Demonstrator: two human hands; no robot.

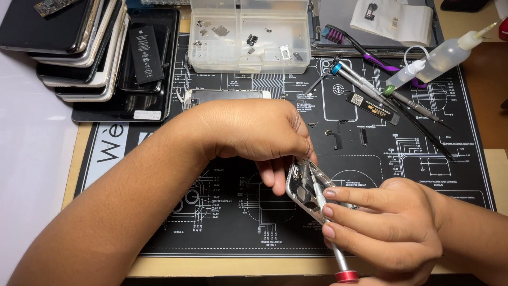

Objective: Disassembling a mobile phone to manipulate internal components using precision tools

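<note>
My left hand pinches the phone frame steady, so my right hand, just beside, can grip the screwdriver.

Brightly lit wooden tabletop under a black printed work mat, white surface alongside.

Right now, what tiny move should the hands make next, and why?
Probably a slow twist of the screwdriver by the right hand: its tip already sits inside the phone frame, which the left hand tilts and steadies above the black mat.
</note>
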